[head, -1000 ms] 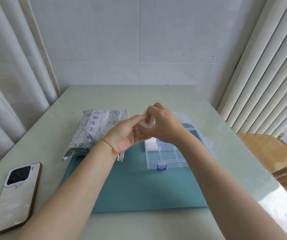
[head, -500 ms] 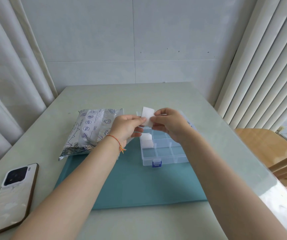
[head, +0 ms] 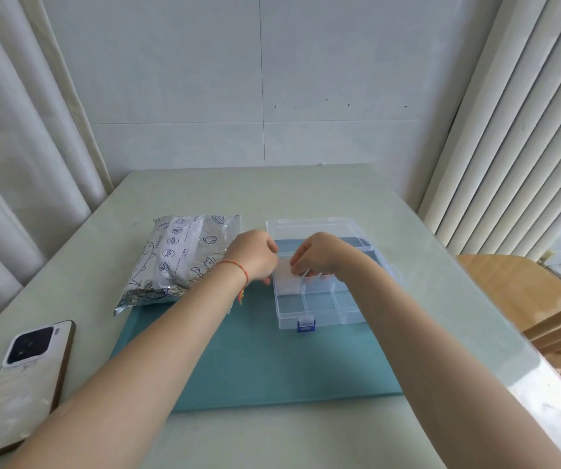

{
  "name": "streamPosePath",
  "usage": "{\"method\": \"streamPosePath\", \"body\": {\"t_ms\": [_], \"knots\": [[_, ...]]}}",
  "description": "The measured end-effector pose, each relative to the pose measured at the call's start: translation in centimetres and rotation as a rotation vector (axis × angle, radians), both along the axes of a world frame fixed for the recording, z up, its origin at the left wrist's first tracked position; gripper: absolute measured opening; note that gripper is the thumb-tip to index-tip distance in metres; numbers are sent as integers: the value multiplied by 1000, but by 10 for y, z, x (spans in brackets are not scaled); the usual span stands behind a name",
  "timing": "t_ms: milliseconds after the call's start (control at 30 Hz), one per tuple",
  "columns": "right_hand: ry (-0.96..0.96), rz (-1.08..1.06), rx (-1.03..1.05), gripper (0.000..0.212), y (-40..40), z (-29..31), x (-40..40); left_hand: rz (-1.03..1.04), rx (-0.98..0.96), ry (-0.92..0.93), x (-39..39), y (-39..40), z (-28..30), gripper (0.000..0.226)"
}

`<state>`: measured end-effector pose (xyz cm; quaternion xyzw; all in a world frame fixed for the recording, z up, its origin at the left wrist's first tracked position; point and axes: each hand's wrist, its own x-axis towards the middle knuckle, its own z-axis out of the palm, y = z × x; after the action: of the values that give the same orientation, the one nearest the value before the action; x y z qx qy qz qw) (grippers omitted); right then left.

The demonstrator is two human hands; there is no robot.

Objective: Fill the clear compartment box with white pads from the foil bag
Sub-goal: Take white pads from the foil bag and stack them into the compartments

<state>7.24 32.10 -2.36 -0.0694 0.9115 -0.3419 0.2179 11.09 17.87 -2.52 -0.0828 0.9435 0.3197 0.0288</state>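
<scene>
1. Phone (head: 26, 377): lay face down at the table's near left corner, well apart from the work.
2. Foil bag (head: 179, 257): lay flat on the table (head: 306, 191), its near end on the teal mat (head: 265, 363), just left of the left hand. Its long axis ran away from the person.
3. Left hand (head: 253, 257): hovered at the box's left wall, fingers curled; it appeared to pinch the left edge of the white pad.
4. White pad (head: 284, 268): held between both hands, low over the left column of the clear compartment box (head: 319, 309) (a white pad seemed to lie already in the cell beneath, though the blur made it hard to separate the two).
5. Right hand (head: 321, 253): reached over the box's middle, fingertips curled down onto the pad's right edge.
6. Judgement: the target cell lay directly below the grip, so the coming move called for a short press downward; both hands stood equally near.
</scene>
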Motion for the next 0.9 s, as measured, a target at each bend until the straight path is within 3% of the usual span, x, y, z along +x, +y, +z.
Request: {"method": "streamPosePath", "body": {"t_ms": [133,333,533,633,733,800,900], "knots": [[35,18,70,27,-6,-3,-2,7,0,3,-3,-3,-5,35],[139,167,303,30,-15,-6,-5,-5,-30,40,-5,-3,-6,31],[209,257,371,28,-16,2,-3,-37,-83,51,-2,-4,-3,27],[320,213,271,26,-15,8,-3,1,-124,278,3,-13,7,15],[483,135,65,25,-27,17,-1,100,-324,461,10,-38,18,9],[522,167,25,23,-42,19,3,121,-429,411,14,-53,18,19],[507,324,228,26,-69,10,4,104,-491,264,20,-60,13,40]]}}
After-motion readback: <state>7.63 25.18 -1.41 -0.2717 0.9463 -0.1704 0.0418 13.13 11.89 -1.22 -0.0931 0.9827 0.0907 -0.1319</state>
